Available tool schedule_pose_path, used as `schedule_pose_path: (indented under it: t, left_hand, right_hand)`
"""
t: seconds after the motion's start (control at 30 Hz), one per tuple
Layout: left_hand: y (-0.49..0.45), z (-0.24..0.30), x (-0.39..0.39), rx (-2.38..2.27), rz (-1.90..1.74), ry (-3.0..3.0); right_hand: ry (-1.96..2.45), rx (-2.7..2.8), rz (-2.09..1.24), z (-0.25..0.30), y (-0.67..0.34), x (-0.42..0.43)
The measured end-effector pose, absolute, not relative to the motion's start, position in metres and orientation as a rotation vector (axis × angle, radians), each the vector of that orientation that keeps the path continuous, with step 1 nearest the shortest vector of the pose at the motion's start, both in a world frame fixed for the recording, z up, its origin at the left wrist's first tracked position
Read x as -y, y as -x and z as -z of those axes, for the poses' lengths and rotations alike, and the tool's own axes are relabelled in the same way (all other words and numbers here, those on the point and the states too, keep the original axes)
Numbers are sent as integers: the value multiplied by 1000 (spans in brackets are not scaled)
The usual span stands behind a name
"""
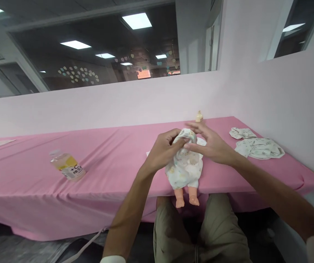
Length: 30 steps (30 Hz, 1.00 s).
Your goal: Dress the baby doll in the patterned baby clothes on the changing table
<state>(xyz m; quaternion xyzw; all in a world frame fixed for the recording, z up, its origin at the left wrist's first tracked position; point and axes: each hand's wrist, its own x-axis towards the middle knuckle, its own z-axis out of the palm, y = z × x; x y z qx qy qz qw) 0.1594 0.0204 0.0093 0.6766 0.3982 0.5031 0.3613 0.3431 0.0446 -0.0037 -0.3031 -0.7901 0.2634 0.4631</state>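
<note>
A baby doll (185, 170) in a white printed outfit lies on its back at the front edge of the pink-covered table (113, 160), its bare legs hanging over the edge. My left hand (163, 150) is closed on the white cap (185, 136) at the doll's head. My right hand (210, 143) pinches the same cap from the right side, other fingers stretched out. The doll's face is hidden by my hands and the cap.
A drink bottle (67, 166) with a yellow and white label stands at the table's left. Folded white printed baby clothes (257, 145) lie at the right end. A small yellowish object (199, 117) stands by the pink wall behind the doll. My knees are under the table edge.
</note>
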Motion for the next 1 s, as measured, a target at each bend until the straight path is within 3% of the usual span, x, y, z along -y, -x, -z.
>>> schedule_pose_path:
  t: [0.23, 0.4, 0.53, 0.7, 0.83, 1.0]
  left_hand:
    - [-149, 21, -3, -1104, -1253, -1696]
    - [-133, 34, -11, -1092, -1751, -1520]
    - [-136, 13, -13, -1083, -1899, -1504]
    - [-155, 0, -8, -1119, -1773, -1643]
    - [-165, 7, -6, -1128, -1600, -1765]
    - [-164, 12, -5, -1135, -1511, -1807]
  right_hand:
    - [755, 1821, -613, -27, -356, -36]
    - [793, 1481, -557, -28, -375, -40]
    - [931, 1608, -507, -17, -384, -45]
    - [858, 1882, -361, -12, -375, -30]
    - [769, 2126, -493, -7, -354, -13]
    - [675, 2018, -904, 12, -339, -19]
